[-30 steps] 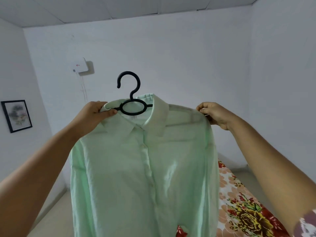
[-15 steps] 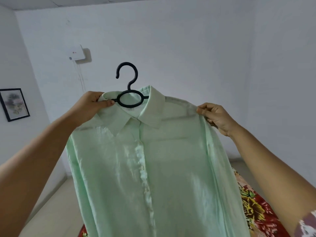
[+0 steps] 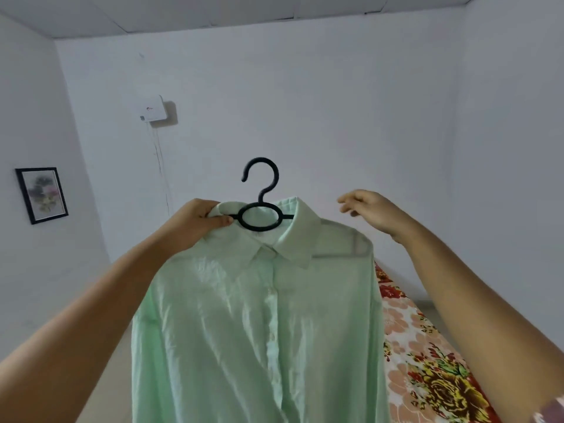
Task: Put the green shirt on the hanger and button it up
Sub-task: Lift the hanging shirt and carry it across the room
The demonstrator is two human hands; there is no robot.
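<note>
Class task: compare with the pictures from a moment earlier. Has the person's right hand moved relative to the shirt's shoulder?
Yes. The right hand has let go of the green shirt and lifted up off its shoulder, fingers now open and apart from the cloth.

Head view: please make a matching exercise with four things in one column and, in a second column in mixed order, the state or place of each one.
Things:
1. left hand
2. right hand
3. green shirt
4. framed picture

States or places:
A. hangs on the side wall
B. open, holds nothing, above the shirt's shoulder
C. pinches the collar next to the black hanger
D. hangs on the hanger, front placket closed

Pairs: 1-C, 2-B, 3-D, 4-A
</note>
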